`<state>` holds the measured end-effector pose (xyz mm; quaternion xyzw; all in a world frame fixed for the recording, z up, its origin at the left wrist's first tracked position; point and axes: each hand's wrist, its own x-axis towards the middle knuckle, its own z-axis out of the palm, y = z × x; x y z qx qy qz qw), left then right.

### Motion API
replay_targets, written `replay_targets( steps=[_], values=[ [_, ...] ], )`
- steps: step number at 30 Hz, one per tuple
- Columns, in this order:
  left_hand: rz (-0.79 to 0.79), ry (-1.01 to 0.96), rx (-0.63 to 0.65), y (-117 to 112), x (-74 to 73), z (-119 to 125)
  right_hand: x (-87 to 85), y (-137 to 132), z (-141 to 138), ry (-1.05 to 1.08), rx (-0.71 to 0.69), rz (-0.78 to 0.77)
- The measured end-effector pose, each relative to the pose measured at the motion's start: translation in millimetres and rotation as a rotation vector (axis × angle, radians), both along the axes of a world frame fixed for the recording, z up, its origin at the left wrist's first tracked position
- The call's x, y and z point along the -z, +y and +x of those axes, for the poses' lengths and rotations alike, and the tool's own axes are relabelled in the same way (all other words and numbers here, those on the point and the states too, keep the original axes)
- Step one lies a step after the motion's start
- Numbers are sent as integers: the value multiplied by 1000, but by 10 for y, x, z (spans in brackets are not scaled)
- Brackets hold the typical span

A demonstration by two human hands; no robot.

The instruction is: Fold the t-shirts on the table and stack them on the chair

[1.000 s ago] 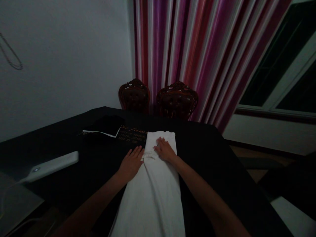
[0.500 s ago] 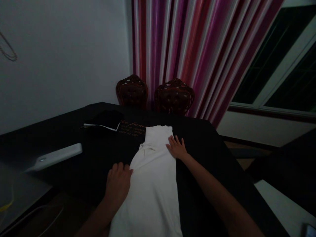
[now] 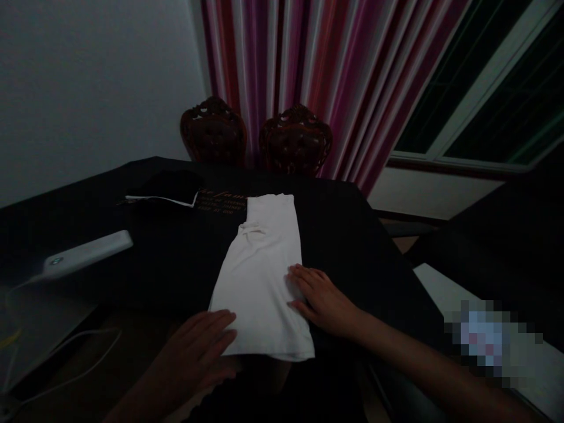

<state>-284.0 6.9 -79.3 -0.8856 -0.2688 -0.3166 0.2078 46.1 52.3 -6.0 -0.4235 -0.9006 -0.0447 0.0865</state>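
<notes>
A pair of white shorts (image 3: 264, 282), apparently doubled lengthwise, lies on the dark tablecloth (image 3: 167, 270). Its narrow waist end points away from me, and its wide hem hangs at the table's near edge. My left hand (image 3: 200, 346) is by the lower left corner, fingers stretched out and the fingertips over the cloth. On the right edge, my right hand (image 3: 324, 299) rests with extended fingers lying on the fabric. Small creases show at the upper left of the garment. Neither hand grips it.
Left on the table lie a white elongated device (image 3: 88, 255) with a cord and a black item with white edging (image 3: 163, 191). Two carved chairs (image 3: 214, 132) stand behind the table, before a striped curtain (image 3: 282, 70). At right is a white surface (image 3: 434, 282) with a blurred-out patch.
Both hands have moved down along the shorts toward the hem. The left hand's fingers have straightened. My view has tilted down, and the lower hem now shows.
</notes>
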Motion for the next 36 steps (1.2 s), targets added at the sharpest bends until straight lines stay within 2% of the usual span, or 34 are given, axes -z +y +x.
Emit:
replay_targets(
  steps=[3, 5, 9, 12, 15, 18, 20, 24, 27, 31, 36],
  values=[
    [41, 36, 40, 31, -11, 212, 63, -72, 4, -14, 1, -12],
    [71, 63, 73, 66, -5, 251, 67, -102, 14, 6, 5, 0],
    [62, 59, 110, 79, 52, 145, 50, -419, 24, 137, 58, -4],
    [57, 20, 93, 55, 90, 100, 131, -749, 3, 179, 54, -21],
    [50, 34, 46, 67, 133, 104, 313, -922, -10, 145, 5, 134],
    [70, 92, -31, 124, 198, 52, 498, -962, 37, 171, -73, 368],
    [77, 107, -31, 151, 234, -17, 588, -986, 102, 196, -136, 453],
    [32, 85, 74, 136, 264, -130, 682, -1061, 232, 124, -240, 462],
    [6, 78, 105, 125, 306, -173, 686, -1057, 266, 23, -257, 522],
    [32, 119, 90, 187, 398, -230, 670, -962, 240, -113, -178, 585],
    [53, 109, 36, 246, 419, -273, 681, -889, 165, -12, -184, 602]
  ],
)
